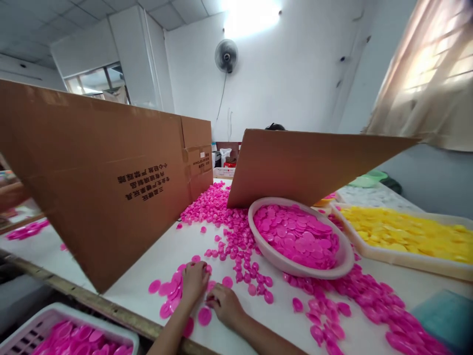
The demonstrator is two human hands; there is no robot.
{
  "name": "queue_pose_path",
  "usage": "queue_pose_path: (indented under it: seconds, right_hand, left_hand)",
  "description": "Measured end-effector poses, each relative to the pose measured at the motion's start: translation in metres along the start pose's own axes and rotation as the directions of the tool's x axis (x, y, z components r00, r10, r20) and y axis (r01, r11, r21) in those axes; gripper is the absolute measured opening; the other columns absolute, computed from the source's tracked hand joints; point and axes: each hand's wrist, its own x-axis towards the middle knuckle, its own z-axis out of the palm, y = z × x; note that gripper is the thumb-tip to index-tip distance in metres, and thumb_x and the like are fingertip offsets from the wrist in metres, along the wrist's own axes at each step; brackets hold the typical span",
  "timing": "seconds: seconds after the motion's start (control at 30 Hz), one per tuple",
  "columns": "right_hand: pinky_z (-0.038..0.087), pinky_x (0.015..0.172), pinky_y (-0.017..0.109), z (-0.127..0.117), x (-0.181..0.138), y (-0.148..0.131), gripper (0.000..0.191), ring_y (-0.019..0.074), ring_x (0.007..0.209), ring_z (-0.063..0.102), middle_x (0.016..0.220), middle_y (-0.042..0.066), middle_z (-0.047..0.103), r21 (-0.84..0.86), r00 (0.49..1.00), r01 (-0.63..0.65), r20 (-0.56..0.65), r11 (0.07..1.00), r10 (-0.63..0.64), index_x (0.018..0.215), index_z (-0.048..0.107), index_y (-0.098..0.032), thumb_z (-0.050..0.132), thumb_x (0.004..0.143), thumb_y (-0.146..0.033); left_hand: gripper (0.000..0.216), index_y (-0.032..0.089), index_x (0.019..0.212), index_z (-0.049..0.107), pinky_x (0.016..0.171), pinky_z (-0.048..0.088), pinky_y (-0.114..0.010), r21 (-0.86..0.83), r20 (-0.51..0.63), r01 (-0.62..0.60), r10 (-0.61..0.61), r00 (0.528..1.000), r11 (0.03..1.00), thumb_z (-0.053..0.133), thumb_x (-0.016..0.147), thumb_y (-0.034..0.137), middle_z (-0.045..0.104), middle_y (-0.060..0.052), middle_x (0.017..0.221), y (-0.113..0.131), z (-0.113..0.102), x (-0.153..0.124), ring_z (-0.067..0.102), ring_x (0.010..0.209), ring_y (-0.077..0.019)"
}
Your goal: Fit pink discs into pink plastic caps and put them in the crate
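Observation:
Both my hands rest on the white table (173,246) among loose pink plastic discs (240,256). My left hand (194,282) lies palm down with curled fingers over a small cluster of flat pink discs (168,291). My right hand (223,303) sits just beside it, fingers bent and pinched together at a pink disc near its fingertips. What, if anything, either hand grips is hidden under the fingers. A single disc (204,316) lies between the two wrists.
A white oval basin (295,268) full of pink discs tilts on the table to the right. Behind it a tray (402,256) holds yellow pieces. Large cardboard panels (103,182) stand left and centre. A white basket (48,315) with pink discs sits below the table edge.

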Motion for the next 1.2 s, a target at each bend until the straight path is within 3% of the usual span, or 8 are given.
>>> queue_pose_path:
  seconds: [0.1,0.23,0.4,0.53,0.7,0.9,1.07,1.2]
  right_hand:
    - [0.044,0.069,0.027,-0.017,-0.016,0.010,0.013,0.0166,0.073,0.056,0.078,0.002,0.061,0.181,0.991,-0.067,-0.104,0.981,0.087,0.085,0.060,-0.021,0.053,0.074,-0.025]
    - [0.046,0.059,0.026,-0.051,-0.035,0.034,0.022,0.0164,0.067,0.057,0.078,0.005,0.061,0.451,0.917,-0.205,-0.222,0.869,0.331,0.091,0.057,-0.017,0.053,0.073,-0.029]
    - [0.038,0.040,0.022,-0.056,-0.036,0.055,0.020,0.0111,0.042,0.049,0.053,-0.003,0.051,0.595,0.877,-0.338,-0.082,0.729,0.473,0.084,0.054,-0.015,0.054,0.070,-0.030]
    - [0.039,0.038,0.020,-0.040,-0.023,0.054,0.012,0.0102,0.041,0.051,0.052,-0.004,0.054,0.563,0.855,-0.454,0.056,0.691,0.516,0.079,0.049,-0.017,0.053,0.069,-0.023]
    - [0.045,0.040,0.022,-0.045,-0.005,0.049,0.011,0.0141,0.043,0.058,0.042,-0.005,0.054,0.398,0.771,-0.637,0.321,0.660,0.550,0.072,0.043,-0.018,0.051,0.067,-0.012]
    - [0.045,0.038,0.022,-0.048,-0.002,0.047,0.014,0.0146,0.043,0.058,0.043,-0.005,0.054,0.326,0.742,-0.670,0.337,0.667,0.580,0.073,0.041,-0.019,0.050,0.067,-0.010]
    - [0.043,0.035,0.018,-0.051,-0.004,0.048,0.008,0.0114,0.039,0.056,0.045,-0.005,0.054,0.291,0.761,-0.642,0.351,0.709,0.545,0.074,0.044,-0.018,0.047,0.069,-0.012]
    - [0.044,0.038,0.018,-0.068,0.001,0.057,0.006,0.0109,0.038,0.055,0.038,-0.005,0.052,0.161,0.718,-0.633,0.488,0.758,0.496,0.064,0.048,-0.017,0.047,0.066,-0.011]
  left_hand:
    - [0.027,0.021,0.094,0.057,0.083,0.029,-0.035,-0.059,-0.060,0.026,-0.029,0.998,0.998,0.041,0.078,0.035,0.059,-0.003,0.094,0.012,-0.014,-0.007,0.044,0.098,-0.0221]
    - [0.023,0.022,0.086,0.057,0.073,0.032,-0.029,-0.146,0.061,-0.144,0.154,0.986,0.979,0.044,0.076,0.037,0.060,-0.001,0.085,0.040,-0.011,-0.037,0.046,0.086,-0.0185]
    - [0.015,0.020,0.080,0.057,0.070,0.030,-0.027,-0.131,0.231,-0.108,0.136,0.963,0.985,0.050,0.071,0.029,0.059,-0.002,0.076,0.056,0.018,-0.064,0.047,0.080,-0.0168]
    - [0.017,0.019,0.080,0.056,0.068,0.029,-0.027,-0.131,0.225,-0.100,0.127,0.966,0.986,0.049,0.071,0.032,0.057,-0.001,0.073,0.050,0.030,-0.063,0.048,0.078,-0.0164]
    - [0.019,0.018,0.079,0.055,0.065,0.029,-0.026,-0.121,0.226,-0.092,0.118,0.967,0.988,0.052,0.068,0.033,0.056,-0.001,0.072,0.045,0.032,-0.062,0.048,0.076,-0.0163]
    - [0.019,0.019,0.082,0.055,0.066,0.033,-0.025,-0.279,0.293,-0.058,0.142,0.945,0.958,0.049,0.072,0.033,0.059,0.000,0.075,0.048,0.028,-0.050,0.051,0.073,-0.0140]
    - [0.026,0.017,0.098,0.050,0.074,0.032,-0.028,-0.224,0.005,-0.004,0.005,1.000,0.975,0.032,0.082,0.028,0.056,-0.004,0.094,0.076,0.034,-0.027,0.046,0.086,-0.0170]
    - [0.029,0.018,0.104,0.048,0.077,0.029,-0.030,-0.177,0.004,-0.029,0.030,1.000,0.984,0.027,0.084,0.024,0.051,-0.006,0.103,0.091,0.046,-0.025,0.042,0.090,-0.0184]
